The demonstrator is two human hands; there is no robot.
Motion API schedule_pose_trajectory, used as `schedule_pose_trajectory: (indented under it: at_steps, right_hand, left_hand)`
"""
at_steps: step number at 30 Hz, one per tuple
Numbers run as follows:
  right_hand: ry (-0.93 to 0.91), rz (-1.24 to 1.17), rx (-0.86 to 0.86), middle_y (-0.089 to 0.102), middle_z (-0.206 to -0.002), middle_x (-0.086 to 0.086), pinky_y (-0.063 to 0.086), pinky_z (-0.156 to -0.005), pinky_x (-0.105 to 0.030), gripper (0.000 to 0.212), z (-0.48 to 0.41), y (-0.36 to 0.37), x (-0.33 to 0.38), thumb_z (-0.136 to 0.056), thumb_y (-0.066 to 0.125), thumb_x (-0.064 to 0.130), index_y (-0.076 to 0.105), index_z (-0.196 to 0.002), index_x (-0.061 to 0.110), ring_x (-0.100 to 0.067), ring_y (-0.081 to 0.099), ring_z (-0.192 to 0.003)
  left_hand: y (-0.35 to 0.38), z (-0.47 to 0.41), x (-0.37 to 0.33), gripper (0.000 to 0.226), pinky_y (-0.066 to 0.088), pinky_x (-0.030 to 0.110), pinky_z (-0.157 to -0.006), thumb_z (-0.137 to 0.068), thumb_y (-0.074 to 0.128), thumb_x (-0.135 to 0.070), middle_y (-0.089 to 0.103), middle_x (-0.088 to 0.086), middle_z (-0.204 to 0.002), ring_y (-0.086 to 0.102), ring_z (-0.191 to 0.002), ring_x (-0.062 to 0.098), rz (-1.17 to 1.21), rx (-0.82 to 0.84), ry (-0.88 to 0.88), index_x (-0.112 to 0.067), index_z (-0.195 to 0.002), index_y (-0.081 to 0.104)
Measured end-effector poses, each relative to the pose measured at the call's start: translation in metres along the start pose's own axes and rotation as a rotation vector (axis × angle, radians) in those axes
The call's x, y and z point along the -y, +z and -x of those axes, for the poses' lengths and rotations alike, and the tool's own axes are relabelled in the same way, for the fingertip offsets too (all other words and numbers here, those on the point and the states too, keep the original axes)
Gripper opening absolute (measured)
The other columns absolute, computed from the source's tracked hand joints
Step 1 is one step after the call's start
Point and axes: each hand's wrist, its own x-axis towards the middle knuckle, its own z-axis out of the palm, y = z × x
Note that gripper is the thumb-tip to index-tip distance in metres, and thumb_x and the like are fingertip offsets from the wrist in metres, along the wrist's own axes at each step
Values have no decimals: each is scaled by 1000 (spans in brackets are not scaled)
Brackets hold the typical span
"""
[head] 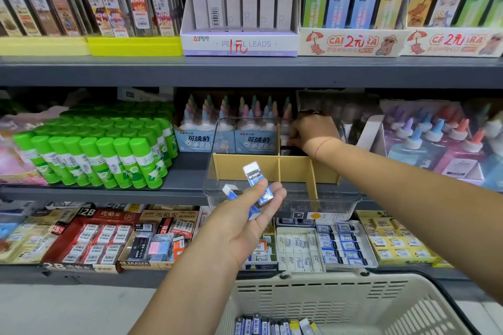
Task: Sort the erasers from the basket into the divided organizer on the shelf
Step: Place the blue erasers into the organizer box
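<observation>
Pinning two erasers (pixel 255 174) under thumb, left hand (pixel 239 223), centre frame. Likely light, stiff, slick-sleeved: pinch long sides. Right hand (pixel 313 132) in organizer (pixel 228 169): fingers hidden, can't tell grip.

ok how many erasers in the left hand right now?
2 visible in the left hand: upper eraser pinned under the thumb, lower eraser lying across the fingers just left of it. Others may be hidden behind them.

Blue-and-white erasers (pixel 257 183) before the clear, tan-divided organizer (pixel 245 168); bright green glue sticks (pixel 109 155) left of it; cream basket (pixel 326 294) below.
</observation>
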Motion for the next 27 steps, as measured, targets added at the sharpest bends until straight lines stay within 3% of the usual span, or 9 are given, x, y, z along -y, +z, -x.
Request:
schedule_pose_trajectory:
  at_steps: [3, 5, 7, 9, 14, 18, 20, 22, 27]
  right_hand:
    - [7, -145, -1, 65, -108, -3, 39, -79, -28, 27, 9, -16, 3, -88, 60, 45, 67, -103, 23, -24, 60, -102]
    - [-4, -462, -5, 66, -98, 1, 39, -74, -25, 26, 22, -32, 10, -88, 62, 43, 70, -96, 20, -18, 59, -90]
    - [-54, -882, 243, 66, -86, 2, 45, -70, -27, 34, 38, -53, 21, -91, 57, 43, 70, -97, 12, -12, 56, -75]
    - [-127, -1106, 543, 65, -76, 1, 44, -61, -23, 39, 52, -66, 29, -88, 59, 42, 70, -98, 6, -9, 52, -62]
    - [-170, -1090, 672, 67, -71, -5, 47, -56, -17, 9, 57, -71, 18, -81, 72, 11, 71, -89, 8, -4, 59, -57]
    - [61, -1121, 454, 66, -78, -12, 53, -57, -14, 7, 34, -83, -16, -85, 65, 3, 64, -84, 10, -5, 64, -55]
    - [131, -936, 358, 68, -88, -17, 57, -75, -27, 8, 17, -80, -34, -90, 62, 7, 57, -88, 13, -17, 69, -69]
    - [144, -747, 362, 70, -96, -16, 55, -85, -38, 11, 5, -69, -40, -90, 62, 14, 54, -97, 14, -27, 68, -83]
    - [60, -201, 298, 61, -101, -2, 44, -74, -28, 18, -1, -41, -19, -86, 64, 29, 58, -101, 21, -22, 55, -86]
  left_hand:
    - [-1, -1, 1, 28, 60, 36, -66, -82, 66, 2, 70, 27, -96, 70, -92, 35, -43, -6, 5, 12, -107, 59]
    - [-2, -2, 1, 25, 60, 37, -68, -82, 67, 2, 70, 27, -96, 70, -92, 34, -64, -12, 4, 11, -105, 61]
    - [-2, -2, 2, 22, 60, 36, -70, -83, 66, 2, 70, 26, -96, 70, -91, 33, -89, -14, 5, 10, -102, 62]
    - [-2, -3, 4, 16, 60, 35, -70, -84, 65, 2, 70, 26, -95, 70, -92, 33, -117, -9, 15, 10, -98, 62]
    - [1, -2, 9, 13, 59, 36, -74, -87, 60, 3, 69, 29, -98, 69, -92, 33, -173, 26, 12, 11, -98, 62]
    - [-2, -4, 6, 12, 59, 33, -70, -95, 53, -4, 70, 27, -97, 69, -87, 30, -139, 19, -11, 4, -103, 55]
    - [-2, -3, 5, 7, 55, 23, -50, -97, 51, -9, 71, 24, -94, 65, -65, 21, -164, 14, -18, -3, -101, 51]
    - [-1, -2, 7, 9, 41, 17, -36, -97, 51, -15, 72, 20, -88, 49, -46, 12, -219, 13, -21, -7, -102, 49]
    - [2, 0, 7, 16, 26, 15, -32, -97, 52, -24, 66, 13, -73, 36, -39, 9, -306, 23, -36, -10, -103, 47]
